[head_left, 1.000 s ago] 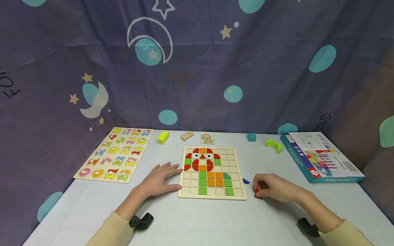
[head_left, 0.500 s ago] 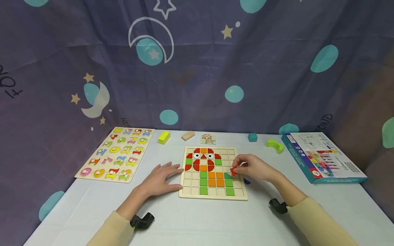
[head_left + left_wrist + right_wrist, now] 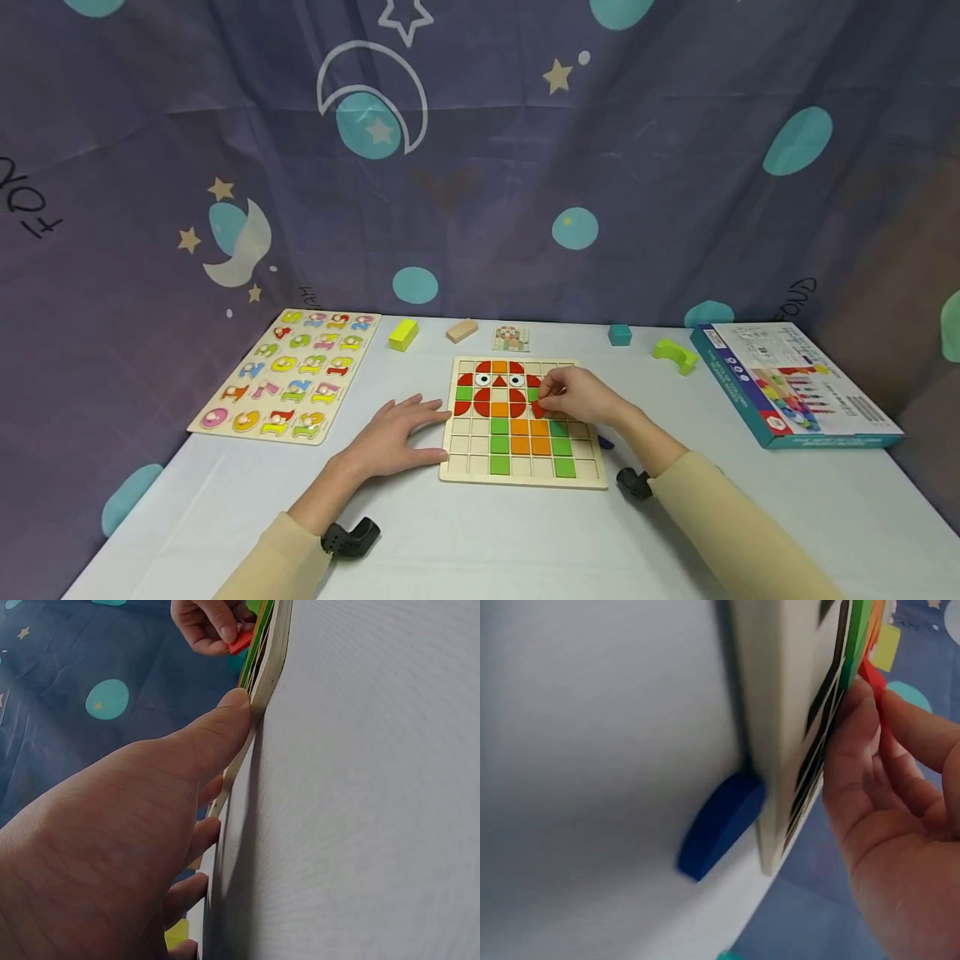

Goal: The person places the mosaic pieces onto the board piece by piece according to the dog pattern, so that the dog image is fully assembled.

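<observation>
A wooden grid board lies mid-table, with red, orange and green tiles forming an owl-like picture. My right hand is over its right half and pinches a red tile between thumb and fingers, just below a green square. In the right wrist view the red tile shows at the fingertips; its full shape is hidden. My left hand rests at the board's left edge with fingers spread, the thumb touching the rim. A blue curved piece lies on the table against the board's right side.
Left of the board lies a number puzzle. Along the back sit a yellow block, a plain wooden block, a pattern card, a teal cube and a green arch. A flat box lies at right.
My right hand has carried the red tile from the table right of the board leftward over the grid. My left hand has stayed at the board's left edge.
</observation>
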A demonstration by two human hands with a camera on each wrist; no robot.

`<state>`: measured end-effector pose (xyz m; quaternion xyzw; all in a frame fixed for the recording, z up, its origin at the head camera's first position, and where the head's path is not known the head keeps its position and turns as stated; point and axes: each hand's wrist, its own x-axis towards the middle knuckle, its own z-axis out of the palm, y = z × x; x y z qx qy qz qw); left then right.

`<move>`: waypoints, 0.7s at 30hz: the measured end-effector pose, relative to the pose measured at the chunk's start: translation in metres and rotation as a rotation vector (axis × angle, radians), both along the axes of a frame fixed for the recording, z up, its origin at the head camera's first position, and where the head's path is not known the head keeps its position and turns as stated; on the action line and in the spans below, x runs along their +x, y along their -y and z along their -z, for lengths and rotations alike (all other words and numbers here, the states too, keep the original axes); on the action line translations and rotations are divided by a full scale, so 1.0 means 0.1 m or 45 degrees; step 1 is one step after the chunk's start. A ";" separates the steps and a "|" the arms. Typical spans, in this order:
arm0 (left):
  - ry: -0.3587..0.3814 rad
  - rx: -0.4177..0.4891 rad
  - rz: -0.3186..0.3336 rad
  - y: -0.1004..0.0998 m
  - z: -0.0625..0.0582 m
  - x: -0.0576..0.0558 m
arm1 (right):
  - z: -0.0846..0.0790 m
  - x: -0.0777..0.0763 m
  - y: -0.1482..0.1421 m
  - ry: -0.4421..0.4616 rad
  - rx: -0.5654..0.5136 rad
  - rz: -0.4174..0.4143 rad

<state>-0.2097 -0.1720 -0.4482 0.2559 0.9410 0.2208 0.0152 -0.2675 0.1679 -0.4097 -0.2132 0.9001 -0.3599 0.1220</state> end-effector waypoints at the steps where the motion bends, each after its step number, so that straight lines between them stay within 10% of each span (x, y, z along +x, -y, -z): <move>1: -0.001 0.001 -0.001 0.00 0.00 0.00 | 0.00 0.00 0.02 -0.008 0.018 0.000; 21: 0.005 -0.004 0.002 0.01 -0.01 0.00 | -0.03 -0.04 0.01 -0.095 0.186 -0.150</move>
